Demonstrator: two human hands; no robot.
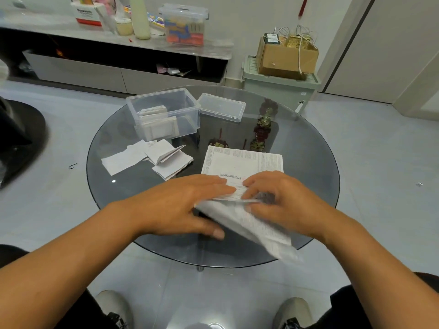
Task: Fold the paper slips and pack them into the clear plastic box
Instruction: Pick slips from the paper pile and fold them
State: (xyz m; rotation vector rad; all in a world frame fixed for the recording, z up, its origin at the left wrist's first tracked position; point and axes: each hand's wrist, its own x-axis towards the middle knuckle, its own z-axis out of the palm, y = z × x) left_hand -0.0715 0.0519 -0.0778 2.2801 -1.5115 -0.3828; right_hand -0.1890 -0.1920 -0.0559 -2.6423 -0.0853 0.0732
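Sitting on a round dark glass table (308, 148), a clear plastic box (164, 113) stands open at the far left, with its lid (222, 109) lying just beside it on the right. Inside the box, folded slips (158, 124) stand packed against its left end; their number cannot be told. Near the box, three paper slips (152, 157) lie loose on the glass: one flat at the left and two folded ones to its right, overlapping each other. A large printed sheet (242, 162) lies at the near right, its near part lifted and blurred. The left hand (180, 207) lies flat with straight fingers pressing on the sheet, the thumb stretched along the glass. The right hand (282, 200) has its fingers curled round the raised near edge of the sheet, pinching it. The two hands cover the middle of the sheet. Beyond the table, a long low cabinet (114, 72) carries a second lidded plastic box (184, 24) and a pale bottle (140, 17), and at the far right one cardboard carton (285, 59) rests on a green bin (278, 87).
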